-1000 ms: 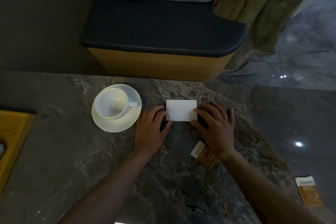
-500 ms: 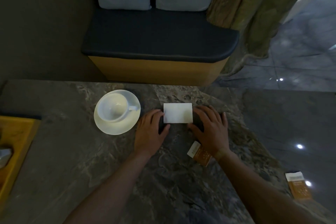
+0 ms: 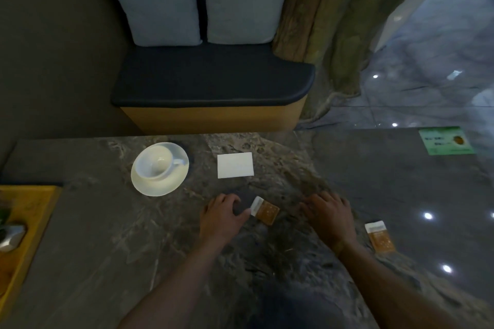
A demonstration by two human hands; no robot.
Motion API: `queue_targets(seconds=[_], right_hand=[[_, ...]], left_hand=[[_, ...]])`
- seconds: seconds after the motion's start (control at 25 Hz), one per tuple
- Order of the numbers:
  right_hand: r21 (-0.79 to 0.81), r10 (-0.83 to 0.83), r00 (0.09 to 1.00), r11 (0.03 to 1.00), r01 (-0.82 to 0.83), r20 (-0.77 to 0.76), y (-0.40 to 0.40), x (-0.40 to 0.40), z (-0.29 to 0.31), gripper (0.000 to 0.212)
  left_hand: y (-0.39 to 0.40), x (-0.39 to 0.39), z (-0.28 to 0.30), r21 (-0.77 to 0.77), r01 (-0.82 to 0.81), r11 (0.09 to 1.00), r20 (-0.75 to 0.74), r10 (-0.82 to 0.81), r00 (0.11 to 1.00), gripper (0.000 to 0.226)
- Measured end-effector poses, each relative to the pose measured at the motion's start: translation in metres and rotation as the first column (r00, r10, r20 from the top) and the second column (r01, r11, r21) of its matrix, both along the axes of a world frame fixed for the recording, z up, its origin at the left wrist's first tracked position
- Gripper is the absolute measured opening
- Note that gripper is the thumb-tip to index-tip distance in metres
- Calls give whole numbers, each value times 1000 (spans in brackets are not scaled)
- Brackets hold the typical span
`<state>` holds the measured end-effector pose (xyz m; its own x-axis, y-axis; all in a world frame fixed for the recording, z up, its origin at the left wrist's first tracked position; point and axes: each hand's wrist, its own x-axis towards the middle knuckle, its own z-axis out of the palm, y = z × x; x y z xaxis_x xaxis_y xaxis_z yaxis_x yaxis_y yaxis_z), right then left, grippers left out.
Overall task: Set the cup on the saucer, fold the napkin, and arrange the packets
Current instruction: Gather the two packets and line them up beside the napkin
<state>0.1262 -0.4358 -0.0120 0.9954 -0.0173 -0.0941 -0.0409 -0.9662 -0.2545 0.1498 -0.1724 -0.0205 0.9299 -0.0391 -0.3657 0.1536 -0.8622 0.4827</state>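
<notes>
A white cup (image 3: 157,162) stands upright on a white saucer (image 3: 171,184), its handle pointing right. To the right of them a folded white napkin (image 3: 235,165) lies flat on the marble table (image 3: 107,235). Nearer to me an orange packet (image 3: 265,211) with a white end lies on the table. My left hand (image 3: 223,218) rests beside it, thumb tip touching its white end, fingers curled. My right hand (image 3: 330,215) lies palm down and empty to the right of that packet. A second orange packet (image 3: 379,236) lies further right.
A yellow tray (image 3: 29,222) with a metal object sits at the table's left edge. A green card (image 3: 446,140) lies at the far right corner. Behind the table is a dark cushioned bench (image 3: 211,85) with two pale pillows.
Both hands have left the napkin and drawn back toward me. My left hand now touches the near packet, and my right hand has shifted right. The view has tilted up.
</notes>
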Motion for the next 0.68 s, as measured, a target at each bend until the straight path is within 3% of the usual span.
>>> queue_targets(seconds=[0.16,0.28,0.44,0.68], right_hand=[[-56,-22,996,998,17,-90,-55,-21,10,18],[-139,-98,979,988,73,-179,-95,-35,13,36],[-70,-155,938,988,140,-310,-135,-52,11,61],[-8,-149,917,988,157,-369,-154,-60,0,55]], left_hand=[[-26,-1,10,64,0,998,-89,6,996,52],[-43,3,9,125,-15,992,-148,34,988,59],[-63,7,1,214,-56,975,-161,92,983,68],[-81,4,-5,316,-107,943,-108,148,983,72]])
